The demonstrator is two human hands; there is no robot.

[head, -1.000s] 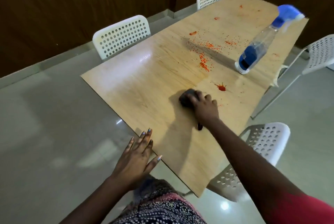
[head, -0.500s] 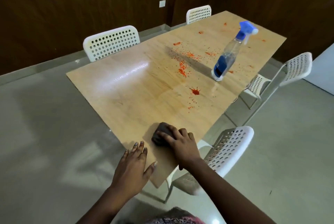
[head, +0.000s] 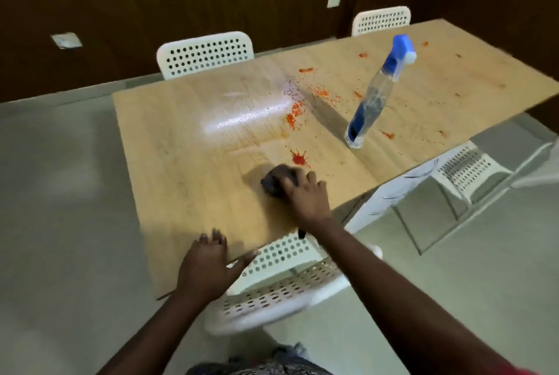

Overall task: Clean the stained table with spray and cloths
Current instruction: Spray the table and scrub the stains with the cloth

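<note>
Right grip: my right hand [head: 305, 193] presses the dark cloth [head: 276, 182] flat on the counter [head: 187, 163]
Left grip: left hand [head: 207, 265] splayed wide, holding nothing, on the near edge
Next stain: red splat [head: 299, 157] just beyond the cloth, right hand nearer

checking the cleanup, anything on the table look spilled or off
Yes: red stains are splattered across the table, one splat just beyond the cloth under the right hand, more scattered around the upright spray bottle.

The table [head: 187, 144] is pale, glossy wood grain; the spray bottle [head: 371, 99] is clear plastic; the cloth [head: 273, 181] is dark and matt.
</note>
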